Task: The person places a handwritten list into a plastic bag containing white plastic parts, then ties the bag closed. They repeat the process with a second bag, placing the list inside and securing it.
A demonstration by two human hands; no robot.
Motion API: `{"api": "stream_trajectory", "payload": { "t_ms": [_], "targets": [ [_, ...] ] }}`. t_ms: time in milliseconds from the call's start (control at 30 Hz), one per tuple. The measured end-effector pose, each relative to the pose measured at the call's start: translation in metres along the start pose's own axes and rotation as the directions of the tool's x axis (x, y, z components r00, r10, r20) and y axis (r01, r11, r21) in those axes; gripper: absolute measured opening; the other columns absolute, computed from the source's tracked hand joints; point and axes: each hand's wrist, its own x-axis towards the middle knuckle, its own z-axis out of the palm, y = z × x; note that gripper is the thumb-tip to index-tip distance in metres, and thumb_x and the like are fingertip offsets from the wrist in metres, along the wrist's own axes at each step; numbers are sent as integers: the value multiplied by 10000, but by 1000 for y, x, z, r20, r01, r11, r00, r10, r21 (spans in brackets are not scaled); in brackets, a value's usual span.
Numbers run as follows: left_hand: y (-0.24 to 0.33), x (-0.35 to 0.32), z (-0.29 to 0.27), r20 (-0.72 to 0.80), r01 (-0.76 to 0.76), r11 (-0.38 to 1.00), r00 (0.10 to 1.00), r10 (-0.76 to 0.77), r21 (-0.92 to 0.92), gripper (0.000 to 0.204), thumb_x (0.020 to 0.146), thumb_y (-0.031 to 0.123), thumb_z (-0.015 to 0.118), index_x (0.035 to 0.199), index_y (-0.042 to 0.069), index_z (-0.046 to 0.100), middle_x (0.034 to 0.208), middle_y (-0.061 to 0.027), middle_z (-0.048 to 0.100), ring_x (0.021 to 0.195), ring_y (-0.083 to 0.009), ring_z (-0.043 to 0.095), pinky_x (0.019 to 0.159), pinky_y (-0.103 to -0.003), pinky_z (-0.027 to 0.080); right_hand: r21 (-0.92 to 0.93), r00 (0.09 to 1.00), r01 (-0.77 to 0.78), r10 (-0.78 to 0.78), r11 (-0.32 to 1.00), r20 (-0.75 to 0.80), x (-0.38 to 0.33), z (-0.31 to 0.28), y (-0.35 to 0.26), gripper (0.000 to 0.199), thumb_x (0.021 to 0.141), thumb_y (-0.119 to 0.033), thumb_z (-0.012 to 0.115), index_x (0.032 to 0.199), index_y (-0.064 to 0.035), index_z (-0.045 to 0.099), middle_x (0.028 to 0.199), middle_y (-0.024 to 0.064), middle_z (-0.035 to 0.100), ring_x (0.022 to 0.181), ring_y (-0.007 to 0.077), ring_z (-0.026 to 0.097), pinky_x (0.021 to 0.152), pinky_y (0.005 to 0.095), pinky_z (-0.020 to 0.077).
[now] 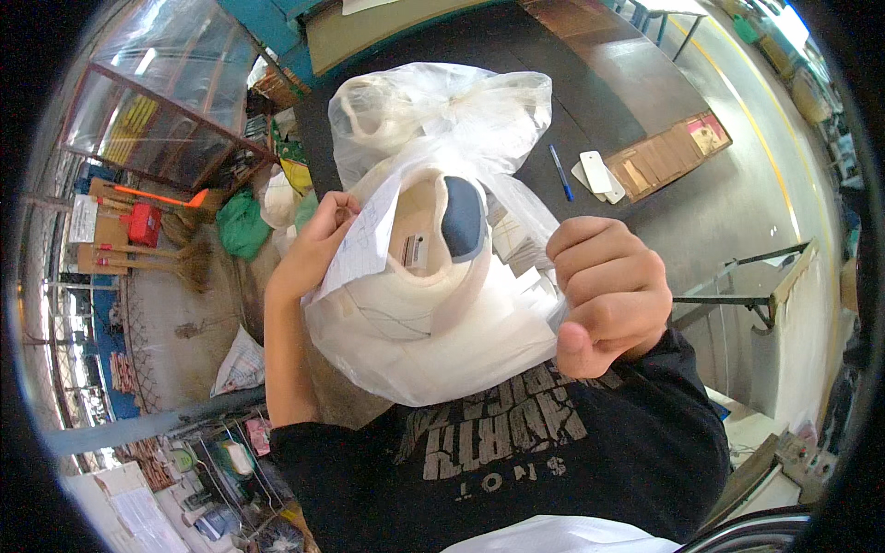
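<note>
A clear plastic bag (369,369) hangs open in front of my chest. Inside lie a cream padded piece, which looks like a shoe upper (419,217), with a blue-grey rounded pad (464,219) and a small label, and several white layered pieces (518,241). My left hand (327,235) is closed at the bag's left side, beside a white sheet of paper (367,235) with handwriting; its fingertips are partly hidden. On the opposite side my right hand (608,295) makes a fist around the bag's edge, pulling the plastic taut.
Behind it, a second, knotted plastic bag (442,106) of cream pieces rests on the dark table (590,120). A blue pen (560,172), white tags (599,175) and a flat brown cardboard piece (668,158) lie to the right. Brooms (189,263) and a green bag (241,224) are at left.
</note>
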Motion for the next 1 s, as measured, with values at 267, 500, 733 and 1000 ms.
{"api": "stream_trajectory", "payload": {
  "t_ms": [267, 500, 733, 1000],
  "targets": [
    [22, -16, 1, -137, -101, 978, 982, 128, 183, 234, 944, 8, 624, 1175, 47, 629, 798, 29, 627, 676, -30, 541, 588, -211, 416, 42, 992, 124, -123, 991, -22, 11, 6, 7, 325, 845, -56, 639, 561, -70, 482, 478, -27, 343, 361, 162, 360, 472, 339, 405],
    [32, -26, 7, -318, 152, 986, 940, -122, 72, 68, 1041, 71, 611, 1080, 17, 625, 767, 16, 633, 663, -18, 536, 574, -220, 407, -102, 990, 142, -142, 985, 6, 23, -15, 41, 333, 814, -15, 629, 569, -82, 414, 509, -1, 358, 384, 206, 376, 473, 338, 385],
    [20, -36, 9, -426, 81, 994, 904, -41, 76, 81, 1055, 85, 600, 1052, 4, 604, 810, -21, 658, 710, -61, 569, 622, -250, 450, -101, 990, 139, -136, 985, 37, 40, -28, 87, 232, 792, 22, 548, 595, -69, 463, 523, 38, 399, 409, 219, 398, 488, 361, 380],
    [4, -66, 43, -612, 146, 977, 791, -21, 155, 171, 1050, 138, 619, 952, 0, 590, 832, -45, 587, 782, -112, 540, 735, -289, 477, -470, 885, -425, 465, 773, -36, 30, -25, 224, 417, 881, -434, 740, 1008, -41, 673, 994, 158, 672, 888, 334, 672, 762, 463, 543]
  ]
}}
